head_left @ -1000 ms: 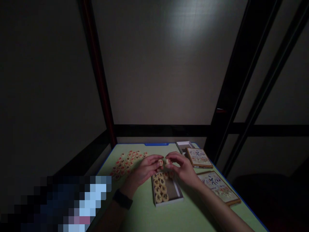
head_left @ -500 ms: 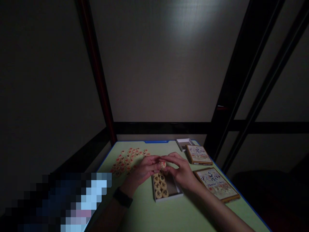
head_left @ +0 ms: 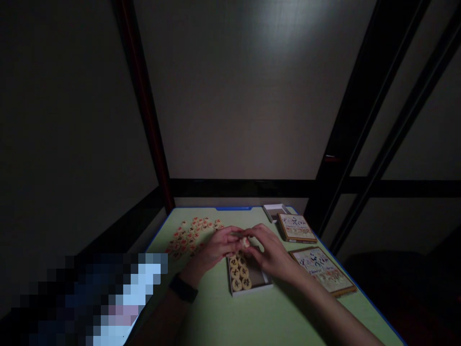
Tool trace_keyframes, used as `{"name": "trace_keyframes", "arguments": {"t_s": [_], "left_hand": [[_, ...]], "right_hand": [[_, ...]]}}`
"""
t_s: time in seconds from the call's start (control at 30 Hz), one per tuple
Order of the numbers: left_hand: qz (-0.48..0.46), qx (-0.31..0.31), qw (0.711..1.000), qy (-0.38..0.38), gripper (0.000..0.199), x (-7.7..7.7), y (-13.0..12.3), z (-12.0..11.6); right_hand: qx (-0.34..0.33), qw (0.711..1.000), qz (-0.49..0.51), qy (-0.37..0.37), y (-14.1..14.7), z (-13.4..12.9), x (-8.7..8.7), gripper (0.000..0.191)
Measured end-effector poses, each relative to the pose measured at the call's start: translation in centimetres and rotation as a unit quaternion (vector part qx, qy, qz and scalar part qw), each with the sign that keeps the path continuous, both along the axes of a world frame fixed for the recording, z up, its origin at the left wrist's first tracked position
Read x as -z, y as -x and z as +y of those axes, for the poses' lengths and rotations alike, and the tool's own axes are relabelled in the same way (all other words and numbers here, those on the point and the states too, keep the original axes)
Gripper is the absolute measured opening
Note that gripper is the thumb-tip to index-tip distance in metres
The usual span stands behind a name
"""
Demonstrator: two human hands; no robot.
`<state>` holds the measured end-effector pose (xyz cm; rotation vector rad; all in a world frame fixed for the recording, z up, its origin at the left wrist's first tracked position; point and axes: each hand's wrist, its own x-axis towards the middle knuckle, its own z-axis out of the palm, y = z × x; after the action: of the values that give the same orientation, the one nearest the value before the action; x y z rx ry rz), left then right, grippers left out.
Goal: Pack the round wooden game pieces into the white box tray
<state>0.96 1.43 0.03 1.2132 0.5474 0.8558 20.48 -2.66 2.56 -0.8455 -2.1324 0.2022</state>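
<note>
My left hand (head_left: 220, 246), with a dark band at the wrist, and my right hand (head_left: 269, 251) meet over the far end of a small open box (head_left: 251, 291). Between their fingertips is a round Chinese chess piece (head_left: 245, 242) with a red mark; the fingers of both hands are closed around it. Whether more pieces are stacked behind it is hidden. Inside the box, pieces with black characters (head_left: 236, 272) lie in two columns along the left side. The bare bottom (head_left: 257, 276) shows on the right.
Loose Chinese chess pieces (head_left: 187, 236), red and black, are scattered at the table's far left. Two printed Chinese chess boxes or lids (head_left: 297, 228) (head_left: 324, 270) lie on the right. Behind them is an open white tray (head_left: 276, 212). The green table (head_left: 216, 312) has a blue edge, near a wall.
Both hands have shifted slightly, and the right fingers have curled in closer around the piece. The piece has turned a little, and the view has tilted slightly.
</note>
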Motion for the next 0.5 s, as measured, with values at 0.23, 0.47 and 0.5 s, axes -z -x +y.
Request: {"name": "trace_keyframes", "arguments": {"t_s": [0.23, 0.47, 0.5], "left_hand": [[0.156, -0.226, 0.957, -0.097, 0.045, 1.8, 0.3, 2.8], [0.246, -0.278, 0.918, -0.137, 0.046, 3.7, 0.7, 4.1], [0.247, -0.274, 0.919, -0.138, 0.046, 3.7, 0.7, 4.1]], "right_hand": [[0.029, 0.96, -0.23, 0.156, -0.9, -0.9, -1.4, 0.02], [0.059, 0.924, -0.348, 0.146, 0.7, -1.9, 0.1, 0.032], [0.057, 0.921, -0.356, 0.15, 0.9, -1.9, 0.1, 0.034]]}}
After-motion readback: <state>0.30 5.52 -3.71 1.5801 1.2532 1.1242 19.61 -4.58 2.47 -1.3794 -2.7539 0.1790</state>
